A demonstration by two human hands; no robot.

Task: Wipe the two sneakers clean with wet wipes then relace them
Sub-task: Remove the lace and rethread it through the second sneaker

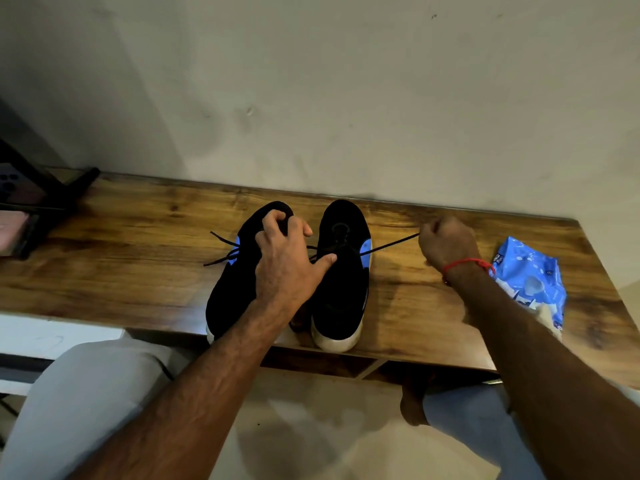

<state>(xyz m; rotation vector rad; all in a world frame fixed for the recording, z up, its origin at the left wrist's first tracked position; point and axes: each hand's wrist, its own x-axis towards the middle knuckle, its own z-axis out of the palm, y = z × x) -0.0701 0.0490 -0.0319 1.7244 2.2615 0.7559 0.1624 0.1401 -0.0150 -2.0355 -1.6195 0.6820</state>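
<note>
Now our left hand (285, 254) grips the left shoe (235, 271) beside the right shoe (341, 271), while our right hand (446, 242) pinches its lace (391, 244) taut

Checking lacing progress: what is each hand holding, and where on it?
Right hand pinches the end of the lace from the right sneaker. Left hand grips the left sneaker at its collar.

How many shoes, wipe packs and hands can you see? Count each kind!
Sneakers: 2, left sneaker, right sneaker
Wet wipes pack: 1
Hands: 2, left hand, right hand
Total: 5
</note>
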